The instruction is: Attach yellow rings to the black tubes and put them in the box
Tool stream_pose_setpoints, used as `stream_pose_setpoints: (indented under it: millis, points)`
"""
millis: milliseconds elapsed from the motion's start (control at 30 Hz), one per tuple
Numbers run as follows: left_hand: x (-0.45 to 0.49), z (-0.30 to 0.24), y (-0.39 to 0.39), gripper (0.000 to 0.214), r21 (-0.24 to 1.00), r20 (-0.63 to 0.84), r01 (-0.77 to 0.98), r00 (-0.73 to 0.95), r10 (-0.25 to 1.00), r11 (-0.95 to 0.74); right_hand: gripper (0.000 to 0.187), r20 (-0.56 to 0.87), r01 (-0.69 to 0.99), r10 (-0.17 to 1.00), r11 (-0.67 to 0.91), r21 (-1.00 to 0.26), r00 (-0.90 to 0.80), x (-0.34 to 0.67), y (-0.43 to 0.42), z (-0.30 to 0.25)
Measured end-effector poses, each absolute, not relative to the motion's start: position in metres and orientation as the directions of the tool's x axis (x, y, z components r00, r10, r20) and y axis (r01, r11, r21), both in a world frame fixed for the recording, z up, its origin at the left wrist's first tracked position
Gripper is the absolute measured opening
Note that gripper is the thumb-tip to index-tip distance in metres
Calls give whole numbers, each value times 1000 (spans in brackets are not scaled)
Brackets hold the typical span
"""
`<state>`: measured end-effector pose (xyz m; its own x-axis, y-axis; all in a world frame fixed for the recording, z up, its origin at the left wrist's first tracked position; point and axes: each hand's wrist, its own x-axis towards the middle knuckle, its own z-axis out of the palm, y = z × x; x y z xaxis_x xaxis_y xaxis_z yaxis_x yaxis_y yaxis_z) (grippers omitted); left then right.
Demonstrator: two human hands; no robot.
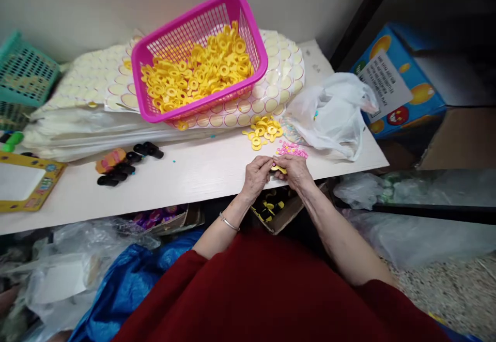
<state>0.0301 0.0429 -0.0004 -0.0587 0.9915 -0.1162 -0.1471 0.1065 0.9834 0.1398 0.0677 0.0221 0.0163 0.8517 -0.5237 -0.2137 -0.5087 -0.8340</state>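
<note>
Both hands meet at the table's front edge over a small yellow plastic ring piece (pixel 279 169). My right hand (pixel 295 170) has its fingers closed round the piece. Pinched against it from the other side is my left hand (pixel 256 175), its thumb at a small pink bit on top. A dark part shows under the piece, mostly hidden by fingers. Just beyond the hands lie a loose pile of pink beads (pixel 292 149) and a small heap of yellow ring pieces (pixel 265 130).
A pink basket (pixel 201 105) full of yellow ring pieces rests on printed sheets (pixel 275 73). At right are a white plastic bag (pixel 333 114) and a blue box (pixel 403 83). Several black parts (pixel 126 168) lie at left. A carton (pixel 282 220) sits below the edge.
</note>
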Motion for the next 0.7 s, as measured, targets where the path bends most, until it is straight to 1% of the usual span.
stream_pose_setpoints:
  millis: [100,133,200,267,367,467,567,633,700]
  points:
    - [21,0,44,40,998,9,-60,84,996,-4,38,-464,-200,885,-449,-871,34,139,66,20]
    - [20,1,43,43,999,46,-19,103,994,-45,38,-441,-195,897,-426,-884,38,139,64,20]
    - [19,3,40,40,992,107,55,107,988,-113,41,-398,-212,917,-385,-898,25,144,55,20]
    - [20,6,35,36,979,171,93,109,979,-182,46,-349,-297,936,-345,-890,-40,155,42,22]
    - [21,14,26,38,940,296,130,155,943,-316,52,-237,-462,961,-277,-842,-143,177,18,25]
    - [22,21,19,42,868,395,215,250,884,-448,52,-161,-516,953,-276,-811,-257,195,-3,23]
    - [26,25,14,39,758,455,315,370,810,-571,53,-167,-523,915,-352,-776,-368,200,-13,17]
    - [30,26,10,35,655,482,380,457,748,-654,52,-186,-508,905,-374,-776,-382,200,-16,17]
    - [33,27,7,31,556,489,430,523,698,-712,49,-208,-468,906,-375,-801,-369,198,-15,20]
